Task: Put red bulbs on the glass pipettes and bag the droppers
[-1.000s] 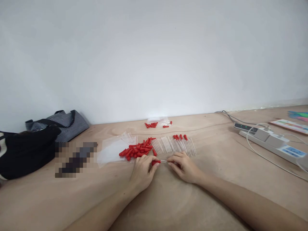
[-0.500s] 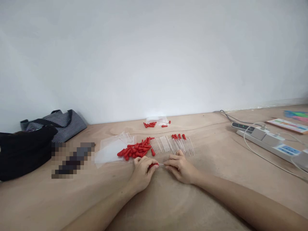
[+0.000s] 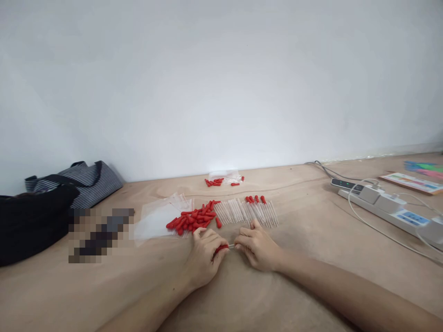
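Observation:
Pinched in my left hand (image 3: pixel 208 256) is a red rubber dropper bulb (image 3: pixel 222 248), its open end pointing right. My right hand (image 3: pixel 256 246) is closed on a thin clear dropper tube (image 3: pixel 231 246). The short visible stretch of tube meets the bulb's mouth; how deep it sits inside is hidden by my fingers. Just beyond my left hand lies a heap of red bulbs (image 3: pixel 192 218), with one loose bulb (image 3: pixel 218 222) at its right. A row of clear tubes (image 3: pixel 238 210) lies beyond my right hand, several with red bulbs (image 3: pixel 256 199) at their far ends.
Clear zip bags (image 3: pixel 152 223) lie left of the heap. By the wall are more red bulbs (image 3: pixel 214 182) and a small bag (image 3: pixel 224 175). A striped bag (image 3: pixel 104 184) and black cloth item (image 3: pixel 34 226) sit left; a power strip (image 3: pixel 387 207) with cables lies right.
Both hands, still holding the bulb and tube, have come slightly closer to me and the gap between them is a little smaller. The whole view has shifted slightly.

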Demonstrator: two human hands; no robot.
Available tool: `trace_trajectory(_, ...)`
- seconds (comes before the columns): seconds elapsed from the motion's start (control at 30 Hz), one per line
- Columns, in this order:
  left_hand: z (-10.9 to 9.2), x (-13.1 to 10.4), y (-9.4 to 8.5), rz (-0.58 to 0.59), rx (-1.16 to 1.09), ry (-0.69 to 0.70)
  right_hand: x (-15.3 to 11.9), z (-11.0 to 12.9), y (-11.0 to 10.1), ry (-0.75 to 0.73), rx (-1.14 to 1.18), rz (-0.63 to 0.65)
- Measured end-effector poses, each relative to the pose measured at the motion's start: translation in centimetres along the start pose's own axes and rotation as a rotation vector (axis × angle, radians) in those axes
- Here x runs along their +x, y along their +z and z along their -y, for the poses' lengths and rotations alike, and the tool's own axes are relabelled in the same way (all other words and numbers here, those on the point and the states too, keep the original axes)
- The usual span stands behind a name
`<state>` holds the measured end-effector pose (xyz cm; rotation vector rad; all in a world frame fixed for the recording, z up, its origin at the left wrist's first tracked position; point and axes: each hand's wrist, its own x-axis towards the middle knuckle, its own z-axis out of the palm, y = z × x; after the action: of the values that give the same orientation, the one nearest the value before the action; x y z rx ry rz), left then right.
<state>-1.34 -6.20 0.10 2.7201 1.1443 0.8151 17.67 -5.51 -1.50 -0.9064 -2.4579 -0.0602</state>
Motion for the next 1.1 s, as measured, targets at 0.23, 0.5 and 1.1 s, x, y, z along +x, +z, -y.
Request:
trace_trajectory(0.23,0.0,0.0,0.2,-0.016,0.003,0.005,0.3,0.3,0.2,0.039,0.070,0.053)
trace_trajectory(0.5,1.3,0.0,-0.1,-0.040,0.034,-0.061,0.2,-1.1,-1.5,0.066,0.138,0.037)
trace_trajectory(1.1,1.2,-0.2,0.2,-0.087,-0.028,-0.035,-0.1,-0.8,-0.8,-0.031,0.053,0.049)
